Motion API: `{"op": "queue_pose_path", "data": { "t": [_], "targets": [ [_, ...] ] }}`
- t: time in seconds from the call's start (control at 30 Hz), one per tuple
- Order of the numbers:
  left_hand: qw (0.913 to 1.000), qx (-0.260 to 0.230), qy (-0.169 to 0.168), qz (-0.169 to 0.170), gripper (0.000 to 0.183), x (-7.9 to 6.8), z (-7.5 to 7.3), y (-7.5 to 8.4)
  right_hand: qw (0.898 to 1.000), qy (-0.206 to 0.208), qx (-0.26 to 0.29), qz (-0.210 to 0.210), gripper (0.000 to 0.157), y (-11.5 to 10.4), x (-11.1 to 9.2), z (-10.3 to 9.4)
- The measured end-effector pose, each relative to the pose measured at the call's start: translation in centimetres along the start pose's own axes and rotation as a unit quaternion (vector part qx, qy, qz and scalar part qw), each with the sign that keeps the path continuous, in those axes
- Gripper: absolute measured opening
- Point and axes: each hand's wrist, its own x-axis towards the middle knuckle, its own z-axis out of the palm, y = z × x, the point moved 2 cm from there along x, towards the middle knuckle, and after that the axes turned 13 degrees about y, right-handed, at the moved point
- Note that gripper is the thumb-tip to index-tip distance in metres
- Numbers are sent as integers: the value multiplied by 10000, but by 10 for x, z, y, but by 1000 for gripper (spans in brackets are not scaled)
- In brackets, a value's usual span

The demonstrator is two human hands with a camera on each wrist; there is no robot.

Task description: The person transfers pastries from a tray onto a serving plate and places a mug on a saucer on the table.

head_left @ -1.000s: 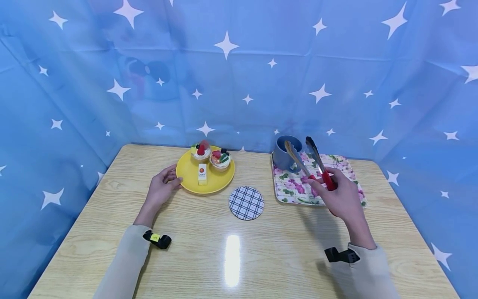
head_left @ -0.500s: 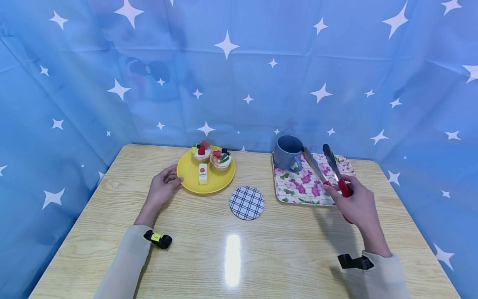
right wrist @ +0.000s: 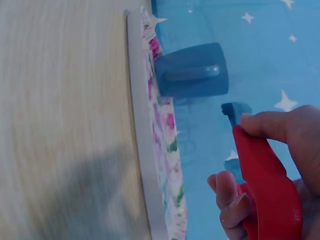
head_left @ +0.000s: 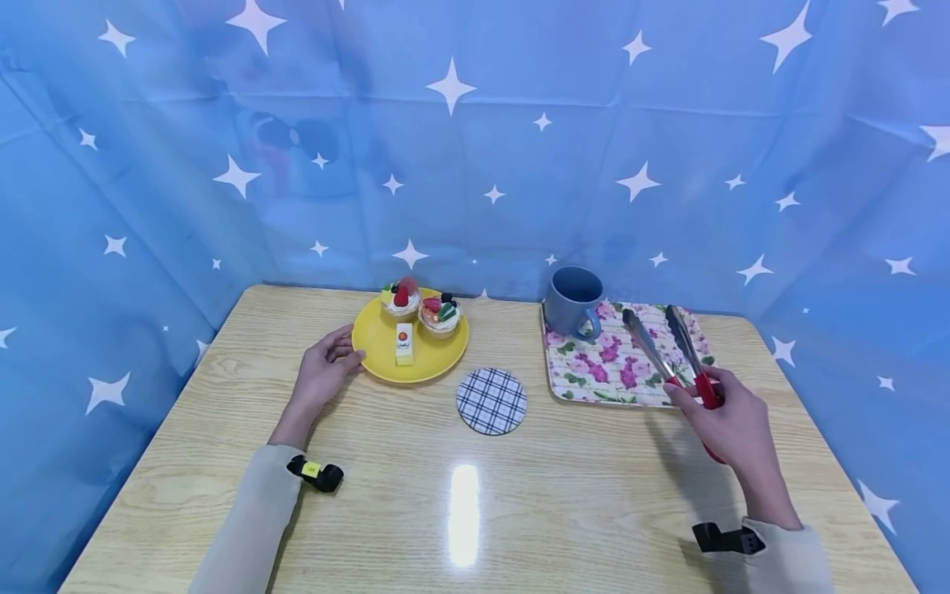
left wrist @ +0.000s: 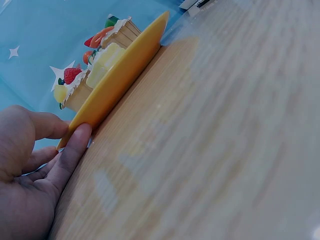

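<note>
At the left my left hand (head_left: 325, 365) pinches the rim of a yellow plate (head_left: 369, 356) between thumb and fingers. On that plate stand two cream-topped fruit cupcakes (head_left: 439, 320) and a small pale cake slice (head_left: 404, 346). My right hand (head_left: 733, 422) holds tongs (head_left: 707, 393) by their red handles, over the near right corner of a floral tray (head_left: 597, 389). The tongs' arms are spread, with nothing between the dark tips. A blue mug (head_left: 568, 312) stands upright on the tray's left end, its handle toward the tongs; the right wrist view shows the mug (right wrist: 192, 75) too.
A round checked coaster (head_left: 491, 402) lies on the wooden table (head_left: 371, 495) between plate and tray. Behind the table's far edge hangs a blue curtain (head_left: 475, 148) with white stars. A bright light reflection shows on the near tabletop.
My right hand has drawn the tongs rightward and back toward me, from beside the mug to the tray's right side. The left hand and plate have stayed in place.
</note>
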Motion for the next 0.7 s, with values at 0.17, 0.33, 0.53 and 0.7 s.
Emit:
{"op": "queue_pose_path", "data": {
  "t": [0.17,0.33,0.53,0.7],
  "targets": [
    [10000,44,-45,-5,63,1,3,0,9996,-77,-149,241,90,15,-7,-2],
    [9999,74,-92,6,63,1,2,-2,9984,-125,-298,459,94,29,-13,-2],
    [10000,27,-58,-4,62,2,-2,-4,9979,-199,-267,552,96,38,-20,0],
    [9999,-9,-107,17,63,2,-1,-2,9972,-225,-296,654,97,44,-26,-2]
  ]
}}
